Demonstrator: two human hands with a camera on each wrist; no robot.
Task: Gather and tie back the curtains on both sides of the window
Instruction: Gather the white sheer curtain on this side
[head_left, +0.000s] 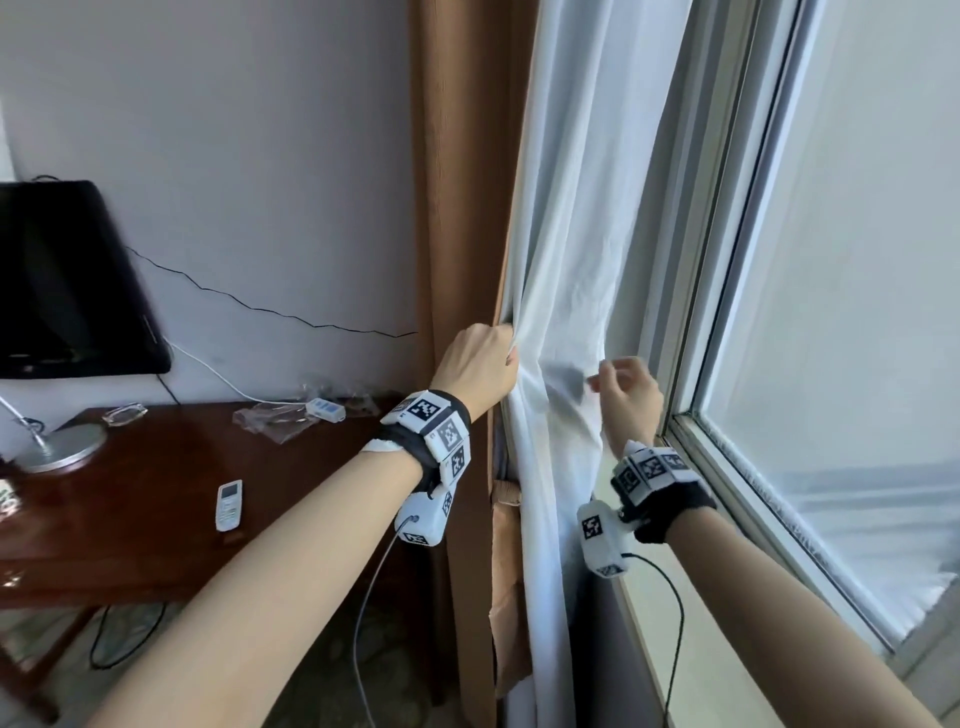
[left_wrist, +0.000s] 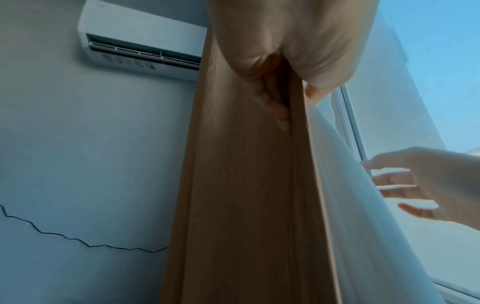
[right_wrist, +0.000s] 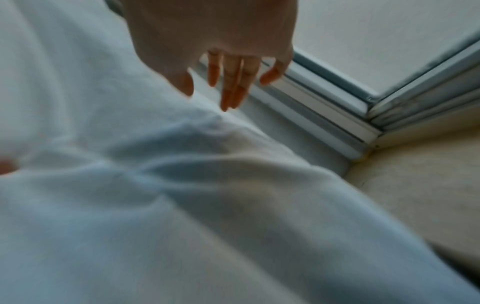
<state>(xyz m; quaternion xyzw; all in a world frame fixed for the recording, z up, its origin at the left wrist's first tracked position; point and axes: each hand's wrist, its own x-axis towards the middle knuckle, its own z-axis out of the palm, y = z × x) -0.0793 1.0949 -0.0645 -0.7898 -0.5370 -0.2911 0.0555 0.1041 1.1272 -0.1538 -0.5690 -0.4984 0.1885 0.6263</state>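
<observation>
A brown curtain hangs beside a white sheer curtain at the window's left side. My left hand grips both where their edges meet, and the sheer's folds run into the fist. In the left wrist view its fingers curl round the brown curtain, with the sheer to the right. My right hand is open with fingers spread, just right of the sheer near the window frame, holding nothing. The right wrist view shows its fingers straight above the sheer.
The window frame and pale sill lie close on the right. A dark wooden desk on the left carries a remote, a lamp base and a black monitor. A tan fabric piece hangs below the left hand.
</observation>
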